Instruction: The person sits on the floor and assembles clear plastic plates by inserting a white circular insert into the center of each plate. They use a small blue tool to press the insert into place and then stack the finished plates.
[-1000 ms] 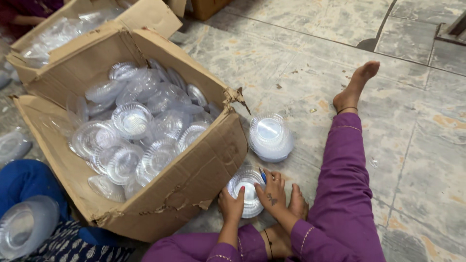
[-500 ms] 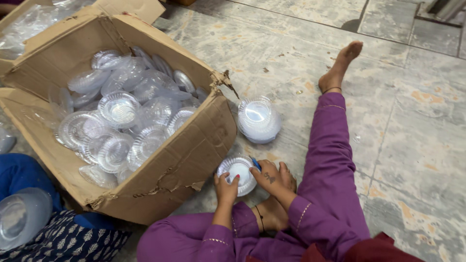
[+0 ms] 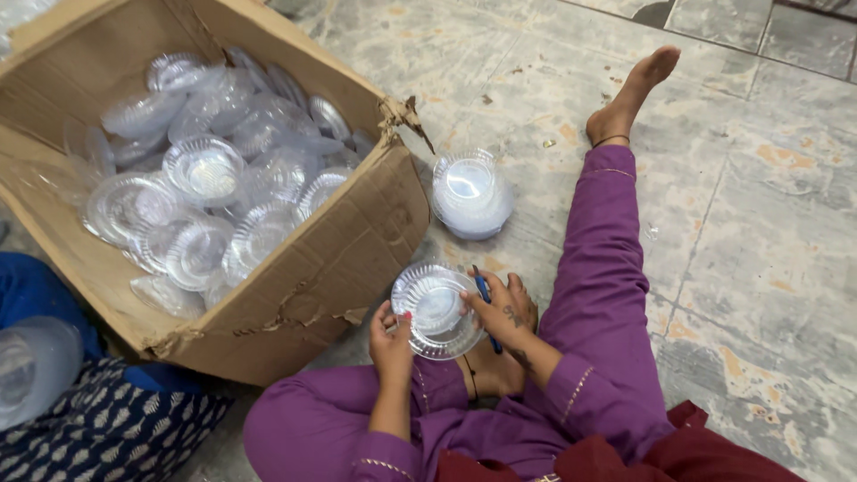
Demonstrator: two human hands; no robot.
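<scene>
I sit on the floor in purple clothes. My left hand (image 3: pixel 391 344) and my right hand (image 3: pixel 505 310) grip one clear round plastic lid (image 3: pixel 436 309) between them, the left at its near-left rim, the right at its right rim. The right hand also holds a blue pen (image 3: pixel 484 295) against the lid. A stack of clear plastic lids (image 3: pixel 470 193) rests on the floor just beyond my hands. To the left, an open cardboard box (image 3: pixel 330 259) is filled with several loose clear lids (image 3: pixel 205 205).
My right leg stretches out over the grey stone tiles, bare foot (image 3: pixel 629 94) at the far end. At lower left, another person in blue patterned clothes (image 3: pixel 98 419) has a clear plastic container (image 3: pixel 31 366) beside them. The box wall is torn near its corner (image 3: pixel 402 112).
The view has shifted and drawn closer. My hands still grip the lid, now lifted a little and turned flatter toward me; the lid stack and box stay where they were.
</scene>
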